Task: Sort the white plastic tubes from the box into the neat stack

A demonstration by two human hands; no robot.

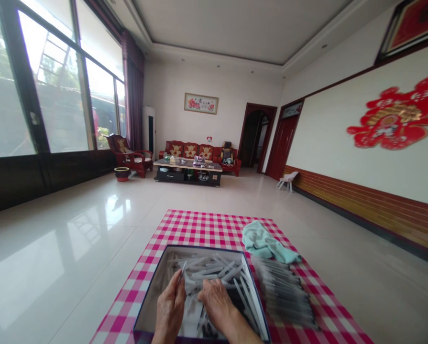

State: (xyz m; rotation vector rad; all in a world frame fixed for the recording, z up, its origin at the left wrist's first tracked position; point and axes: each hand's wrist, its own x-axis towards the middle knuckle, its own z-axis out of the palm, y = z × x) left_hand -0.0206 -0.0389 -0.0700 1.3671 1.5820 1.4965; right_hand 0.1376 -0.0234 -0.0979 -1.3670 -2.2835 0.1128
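Note:
A shallow blue-edged box (247,267) lies on the pink-and-white checked cloth, filled with loose translucent white tubes (214,265) and some dark small parts. Over its left half my left hand (170,298) is closed around a slim pen-like piece (184,268) whose pointed end sticks up past the fingertips. My right hand (215,298) hovers at the middle of the box, fingers curled down and together. Whatever those fingers hold, if anything, is hidden. Right of the box lies a row of finished-looking dark-and-clear pens (283,291), blurred.
A crumpled mint-green cloth (266,241) lies behind the row of pens. The checked tablecloth (185,229) covers the table. Farther off across the tiled floor stand a low coffee table (187,172), a wooden sofa (192,150) and a small chair (288,179).

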